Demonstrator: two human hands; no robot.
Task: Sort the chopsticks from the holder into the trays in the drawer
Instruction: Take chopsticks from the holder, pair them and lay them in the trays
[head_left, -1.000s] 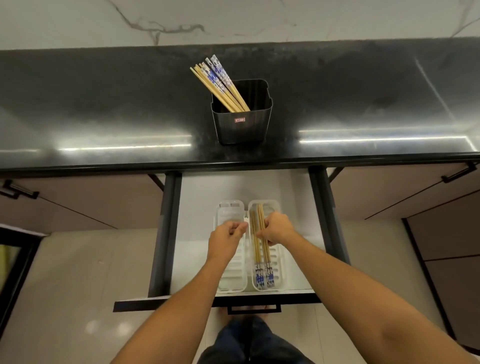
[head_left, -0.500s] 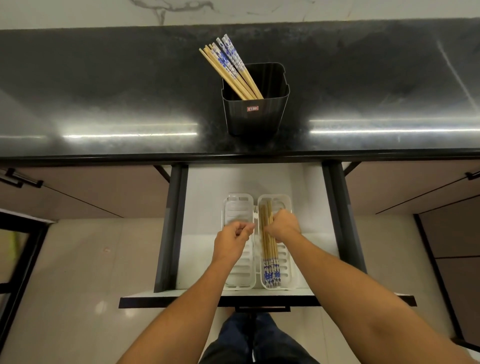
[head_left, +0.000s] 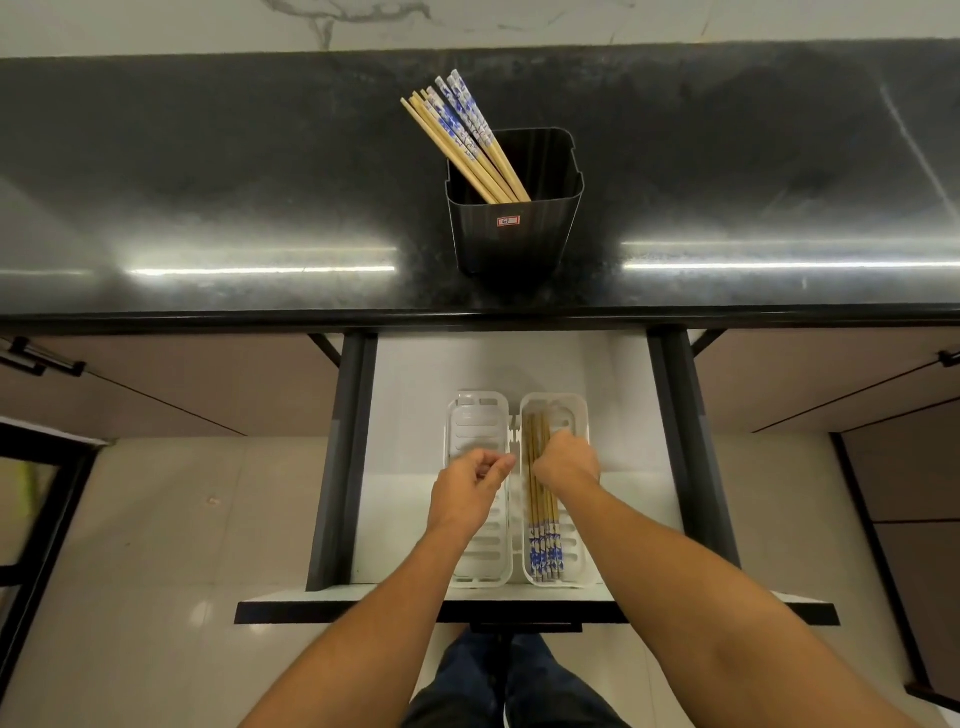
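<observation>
A black holder (head_left: 514, 223) stands on the dark counter with several chopsticks (head_left: 462, 130) leaning out to the left, some plain wood, some blue-patterned. Below it the drawer (head_left: 415, 415) is open, with two white trays side by side. The left tray (head_left: 475, 415) holds nothing. In the right tray (head_left: 577, 415) lie several blue-ended chopsticks (head_left: 543, 525). My left hand (head_left: 467, 488) hovers over the left tray with fingers curled, thumb against forefinger, nothing seen in it. My right hand (head_left: 566, 460) is over the right tray, its fingers curled down on the bundle's upper half.
The drawer's black front edge (head_left: 519, 610) and dark side rails (head_left: 343, 457) frame the trays. Closed cabinet fronts with black handles (head_left: 41, 358) flank the drawer. Tiled floor lies below, and my legs show under the drawer front.
Both hands stay almost where they were over the trays. My right hand has eased slightly to the right on the bundle. The view has shifted a little.
</observation>
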